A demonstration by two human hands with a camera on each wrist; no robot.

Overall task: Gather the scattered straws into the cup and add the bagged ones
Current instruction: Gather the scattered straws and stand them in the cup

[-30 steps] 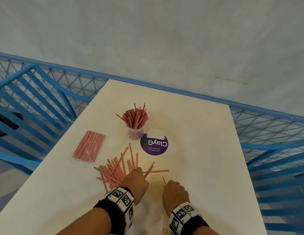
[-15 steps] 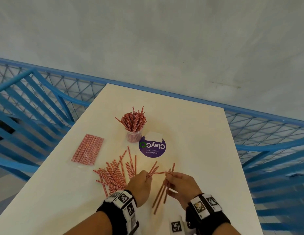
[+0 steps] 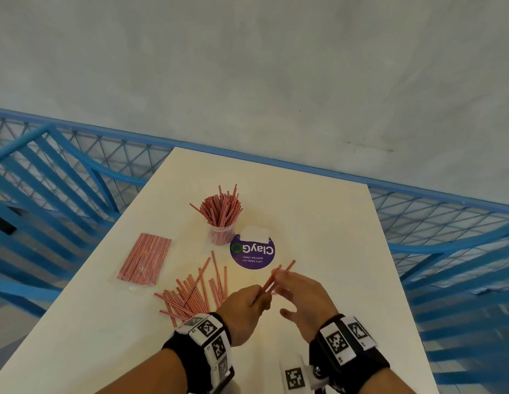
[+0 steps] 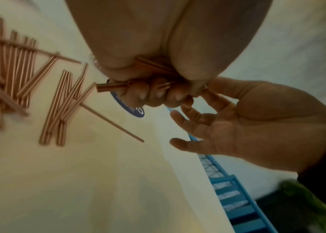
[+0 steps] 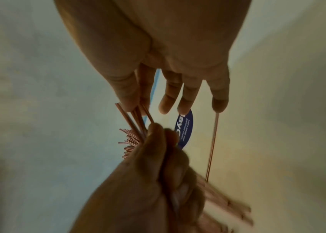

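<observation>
My left hand point(image 3: 247, 305) grips a small bundle of red-striped straws point(image 3: 287, 267) just above the table. My right hand point(image 3: 304, 297) meets it from the right. In the right wrist view its thumb and forefinger pinch the bundle's point(image 5: 132, 119) far ends, and the other fingers are spread. A clear cup point(image 3: 221, 237) full of upright straws stands beyond the hands. The bagged straws point(image 3: 145, 258) lie flat at the left. A loose pile of straws point(image 3: 190, 291) lies left of my left hand, and one single straw point(image 4: 112, 121) lies under the hands.
A round purple sticker point(image 3: 252, 253) with a white paper slip point(image 3: 254, 234) sits right of the cup on the white table point(image 3: 318, 223). Blue slatted chairs and blue mesh railing point(image 3: 77, 194) flank the table on both sides. A grey wall rises behind.
Both hands rose from the table. The right hand picked up a few straws and brought them to the left hand, which now grips them together with its own. The view shifted slightly downward.
</observation>
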